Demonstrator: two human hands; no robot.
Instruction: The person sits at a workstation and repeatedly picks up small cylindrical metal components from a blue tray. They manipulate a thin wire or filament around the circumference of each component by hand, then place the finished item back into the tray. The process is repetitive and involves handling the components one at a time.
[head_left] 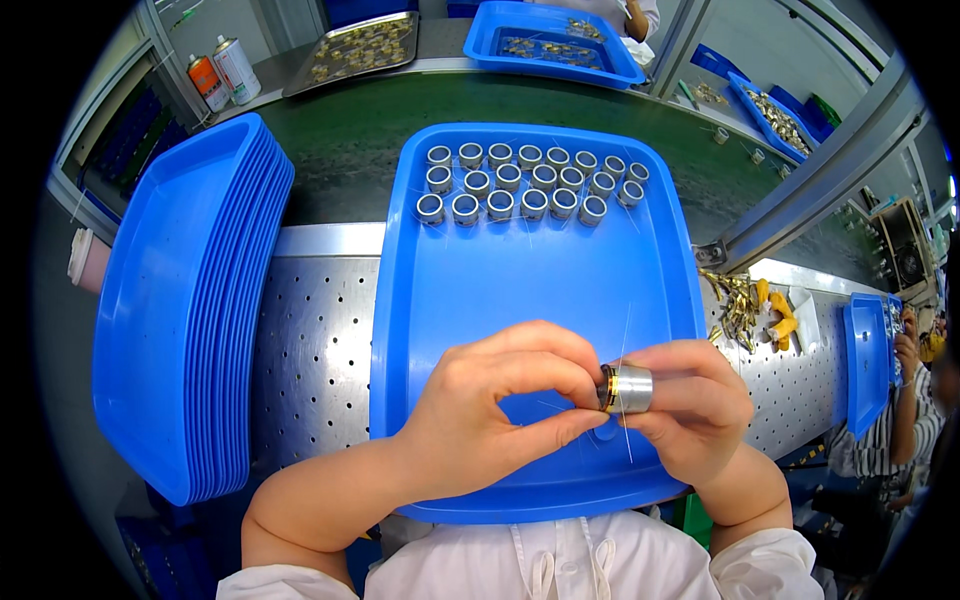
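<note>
Over the near part of a blue tray, both my hands are closed on one short silver metal cylinder. My right hand grips its smooth body from the right. At its left end, the thumb and fingertips of my left hand pinch a dark piece beside a yellowish band. Thin pale wires stick out above and below the cylinder. Whether the dark piece is seated inside cannot be told. Toward the tray's far end, several similar open-topped metal cylinders stand upright in three rows, with fine wires between them.
Left stands a stack of blue trays. Beyond the green belt are a metal tray of small parts, a blue parts tray and two spray cans. Brass-coloured pieces lie right of a metal post. Other people work nearby.
</note>
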